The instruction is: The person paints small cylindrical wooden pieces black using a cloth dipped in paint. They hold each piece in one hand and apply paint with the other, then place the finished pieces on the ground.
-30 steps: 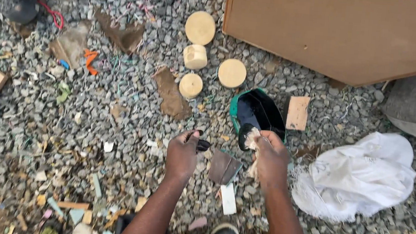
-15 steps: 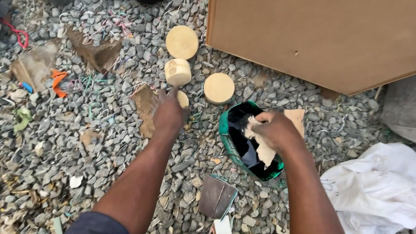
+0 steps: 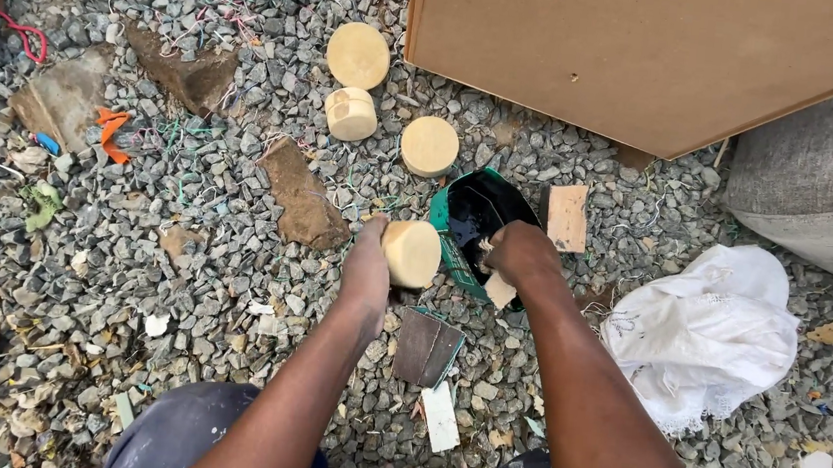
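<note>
L hand (image 3: 366,272) is wrapped round a pale round wooden disc block (image 3: 411,253), fingers closed on its rim, holding it off the grey gravel ground (image 3: 182,274) just beside the green tin of black liquid (image 3: 473,219). R hand (image 3: 518,254) sits over the tin's near edge, fingers bunched tight on a cream rag (image 3: 498,289) w/ its lower end hanging below the fist; can't tell how much of the rag is wet. Three more pale round wooden blocks (image 3: 358,55) lie on the gravel beyond, near the big brown board (image 3: 653,54). A small rectangular wood offcut (image 3: 567,217) lies just right of the tin, a dark folded sandpaper sheet (image 3: 426,347) near the wrists, a white woven sack (image 3: 704,334) further right. To do this bit well, in my judgement: keep the disc gripped by the rim only, so the flat face stays free for the rag; load the rag lightly & press excess off on the tin wall, since drips would land in the stones; keep the tin level, as it sits on loose gravel & looks easy to tip; bring the disc close over the tin before wiping, work in even strokes, & turn it w/ L fingers for the edge.
</note>
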